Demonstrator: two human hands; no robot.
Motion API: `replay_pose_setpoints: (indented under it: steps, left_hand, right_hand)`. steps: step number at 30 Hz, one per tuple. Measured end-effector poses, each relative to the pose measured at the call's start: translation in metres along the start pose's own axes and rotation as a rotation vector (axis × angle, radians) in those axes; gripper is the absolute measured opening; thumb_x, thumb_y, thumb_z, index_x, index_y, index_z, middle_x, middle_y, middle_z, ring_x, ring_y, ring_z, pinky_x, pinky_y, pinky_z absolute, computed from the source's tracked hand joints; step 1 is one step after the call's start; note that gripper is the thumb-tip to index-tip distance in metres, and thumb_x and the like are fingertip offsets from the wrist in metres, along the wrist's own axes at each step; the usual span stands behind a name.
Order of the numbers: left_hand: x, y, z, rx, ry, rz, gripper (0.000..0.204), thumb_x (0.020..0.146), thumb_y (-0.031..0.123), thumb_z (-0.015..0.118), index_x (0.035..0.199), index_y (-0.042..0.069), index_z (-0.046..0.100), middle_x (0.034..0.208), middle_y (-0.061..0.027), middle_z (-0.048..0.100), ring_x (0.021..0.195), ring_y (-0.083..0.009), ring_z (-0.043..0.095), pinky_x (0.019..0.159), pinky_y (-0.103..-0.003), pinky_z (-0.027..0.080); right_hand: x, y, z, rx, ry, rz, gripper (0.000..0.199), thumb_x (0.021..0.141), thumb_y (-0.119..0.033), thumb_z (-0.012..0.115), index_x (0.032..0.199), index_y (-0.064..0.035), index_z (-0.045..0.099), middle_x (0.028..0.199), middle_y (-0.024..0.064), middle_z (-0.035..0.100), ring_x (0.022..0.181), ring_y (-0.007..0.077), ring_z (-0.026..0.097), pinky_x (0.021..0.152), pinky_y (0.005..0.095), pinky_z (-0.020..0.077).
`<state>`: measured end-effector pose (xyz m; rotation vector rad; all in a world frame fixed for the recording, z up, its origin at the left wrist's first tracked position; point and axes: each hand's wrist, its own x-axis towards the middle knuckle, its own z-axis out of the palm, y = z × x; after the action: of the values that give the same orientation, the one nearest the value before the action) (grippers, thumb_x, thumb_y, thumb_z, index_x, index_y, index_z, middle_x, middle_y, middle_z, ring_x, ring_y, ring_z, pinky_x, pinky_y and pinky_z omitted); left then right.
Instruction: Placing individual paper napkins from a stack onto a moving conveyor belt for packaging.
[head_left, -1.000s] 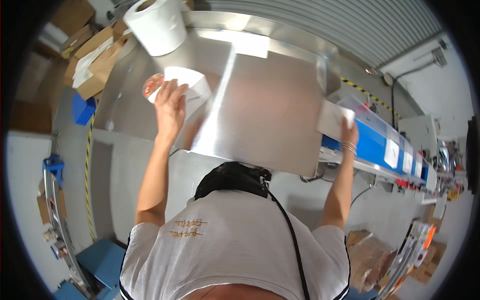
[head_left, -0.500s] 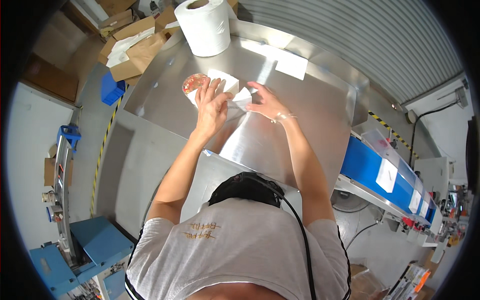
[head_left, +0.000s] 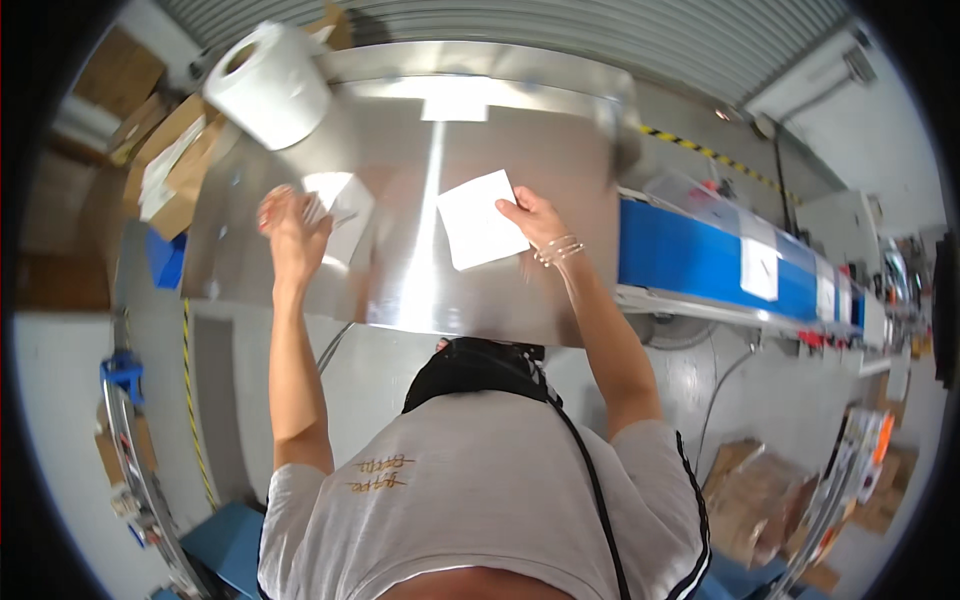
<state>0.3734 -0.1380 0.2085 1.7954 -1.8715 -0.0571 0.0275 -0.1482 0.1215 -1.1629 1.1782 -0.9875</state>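
Your right hand (head_left: 528, 215) pinches a white square sheet (head_left: 480, 220) by its 3 o'clock edge, just above the steel table (head_left: 560, 150) near centre. Looks thin, light, floppy, prob slippery on steel, so grip an edge or corner. Left hand (head_left: 290, 230), fingers spread, presses a 2nd white sheet (head_left: 340, 205) at 9 o'clock; big paper roll (head_left: 270, 85) at 11

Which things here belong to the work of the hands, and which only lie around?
In use:
- white square sheet, held by right hand
- white sheets under left hand
- steel table

Lying about:
- big white paper roll
- cardboard boxes
- blue conveyor
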Motion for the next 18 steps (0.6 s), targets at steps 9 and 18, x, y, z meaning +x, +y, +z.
replay_pose_setpoints:
  steps: [9,18]
  left_hand:
    - [-0.062,0.162,0.052,-0.282,-0.075,0.084,0.038,0.072,0.005,0.072,0.108,-0.001,0.059,0.099,-0.0203,0.063,0.094,-0.0378,0.060,0.081,-0.043,0.048]
    - [-0.088,0.225,0.071,-0.161,-0.011,0.104,0.049,0.073,0.008,0.068,0.120,0.010,0.054,0.114,-0.0136,0.056,0.102,-0.0319,0.054,0.090,-0.042,0.037]
  right_hand:
    - [-0.099,0.055,-0.243,-0.571,0.638,-0.149,0.033,0.087,-0.033,0.063,0.103,-0.0046,0.057,0.081,0.0146,0.062,0.069,0.0272,0.060,0.066,0.0344,0.0484]
    - [-0.122,0.005,-0.245,-1.300,0.795,-0.169,0.056,0.083,-0.030,0.065,0.130,-0.0067,0.045,0.125,0.0155,0.053,0.112,0.0363,0.048,0.093,0.0470,0.0397]
